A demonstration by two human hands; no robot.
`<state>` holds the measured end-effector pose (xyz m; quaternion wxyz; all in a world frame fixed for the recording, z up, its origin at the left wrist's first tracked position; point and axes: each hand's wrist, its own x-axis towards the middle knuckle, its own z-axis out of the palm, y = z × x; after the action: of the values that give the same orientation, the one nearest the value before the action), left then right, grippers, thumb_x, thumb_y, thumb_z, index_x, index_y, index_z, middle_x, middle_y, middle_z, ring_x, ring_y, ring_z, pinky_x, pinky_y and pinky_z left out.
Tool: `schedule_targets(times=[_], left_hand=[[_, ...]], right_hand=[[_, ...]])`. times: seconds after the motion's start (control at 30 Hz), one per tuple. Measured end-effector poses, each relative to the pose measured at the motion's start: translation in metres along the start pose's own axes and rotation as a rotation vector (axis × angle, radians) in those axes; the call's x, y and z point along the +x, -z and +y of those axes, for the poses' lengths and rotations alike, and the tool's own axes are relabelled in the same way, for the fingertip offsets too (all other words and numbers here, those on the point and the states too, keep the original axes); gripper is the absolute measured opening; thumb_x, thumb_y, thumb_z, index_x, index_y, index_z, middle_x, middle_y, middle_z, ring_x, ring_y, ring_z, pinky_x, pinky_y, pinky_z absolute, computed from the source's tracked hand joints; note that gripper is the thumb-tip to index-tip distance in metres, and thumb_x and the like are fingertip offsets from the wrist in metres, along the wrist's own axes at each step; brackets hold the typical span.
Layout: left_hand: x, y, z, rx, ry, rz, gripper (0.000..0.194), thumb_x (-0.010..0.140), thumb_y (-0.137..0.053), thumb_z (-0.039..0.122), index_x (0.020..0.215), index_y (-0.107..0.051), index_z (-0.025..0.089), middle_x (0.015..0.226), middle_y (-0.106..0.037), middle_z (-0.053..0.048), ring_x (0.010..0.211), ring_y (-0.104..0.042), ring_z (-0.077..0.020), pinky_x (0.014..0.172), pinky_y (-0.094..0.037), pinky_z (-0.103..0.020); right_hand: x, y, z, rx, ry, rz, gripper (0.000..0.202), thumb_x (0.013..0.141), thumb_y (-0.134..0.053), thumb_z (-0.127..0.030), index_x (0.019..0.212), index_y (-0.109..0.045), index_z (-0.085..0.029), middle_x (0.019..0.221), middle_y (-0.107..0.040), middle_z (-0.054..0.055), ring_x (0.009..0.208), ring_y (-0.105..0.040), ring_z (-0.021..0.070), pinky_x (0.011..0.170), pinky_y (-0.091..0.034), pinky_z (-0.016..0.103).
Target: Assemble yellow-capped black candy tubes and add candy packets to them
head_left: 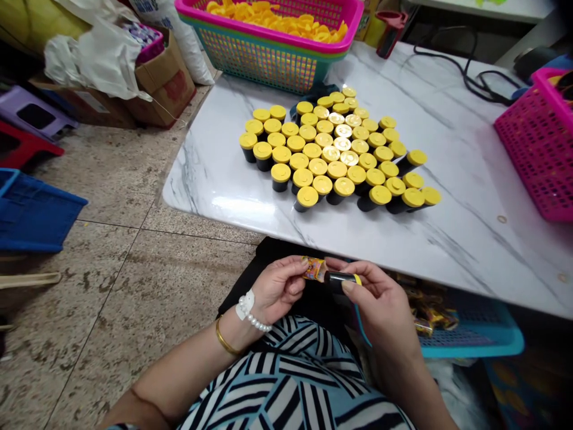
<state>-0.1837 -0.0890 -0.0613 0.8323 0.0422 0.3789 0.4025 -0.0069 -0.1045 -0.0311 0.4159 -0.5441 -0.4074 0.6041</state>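
With right hand (382, 295), pinched black tube (335, 282) at yellow cap (357, 279); with left hand (280, 286), pinched printed wrapper (316, 269), partly hidden under thumb, at tube's other end. Could not make out join between wrapper and tube. Held both over lap (295, 382), before tabletop (215, 200) crowded with yellow-capped tubes (262, 155). Below, glimpsed blue basket (496, 349), half hidden; at right, pink basket (535, 152), cut off.

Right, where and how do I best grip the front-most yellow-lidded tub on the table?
I'd pinch the tub by its lid, from the near side: it appears upright, the lid overhangs the black body, and neighbours crowd only behind.
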Motion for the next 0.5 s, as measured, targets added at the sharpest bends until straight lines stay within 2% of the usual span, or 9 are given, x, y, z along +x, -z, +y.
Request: schedule_targets(times=[0.17, 0.3, 0.5], left_hand=[[0.0003, -0.002, -0.001, 0.075, -0.022, -0.044, 0.024, 0.07, -0.08, 0.028, 0.078, -0.065, 0.011, 0.07, -0.062, 0.0, 0.038, -0.036, 0.0021, 0.034, -0.013, -0.013], [-0.0004, -0.0013, -0.0023, 0.126, -0.062, -0.002, 0.028, 0.069, -0.081, 0.03, 0.078, -0.064, 0.01, 0.07, -0.064, -0.001, 0.036, -0.038, 0.0019, 0.035, -0.011, -0.014], [0.0002, -0.002, -0.0043, 0.173, -0.078, 0.034, 0.033, 0.067, -0.082, 0.034, 0.08, -0.062, 0.012, 0.066, -0.063, 0.0, 0.033, -0.038, 0.0011, 0.033, -0.012, -0.014]], right_hand=[[-0.0011, -0.0065, -0.0059, -0.056, -0.022, 0.06, 0.016, 0.076, -0.074, -0.029, 0.083, -0.062, -0.019, 0.112, -0.073, 0.011, 0.093, -0.072, 0.0212, 0.082, -0.058, 0.033], [-0.0034, -0.0099, -0.0064, -0.034, -0.046, 0.095, 0.018, 0.078, -0.073, -0.031, 0.086, -0.061, -0.02, 0.103, -0.075, 0.01, 0.082, -0.072, 0.0188, 0.072, -0.058, 0.028], [-0.0047, -0.0107, -0.0049, -0.025, -0.043, 0.155, 0.023, 0.078, -0.073, -0.037, 0.089, -0.062, -0.02, 0.084, -0.074, 0.005, 0.072, -0.071, 0.0179, 0.069, -0.059, 0.029]])
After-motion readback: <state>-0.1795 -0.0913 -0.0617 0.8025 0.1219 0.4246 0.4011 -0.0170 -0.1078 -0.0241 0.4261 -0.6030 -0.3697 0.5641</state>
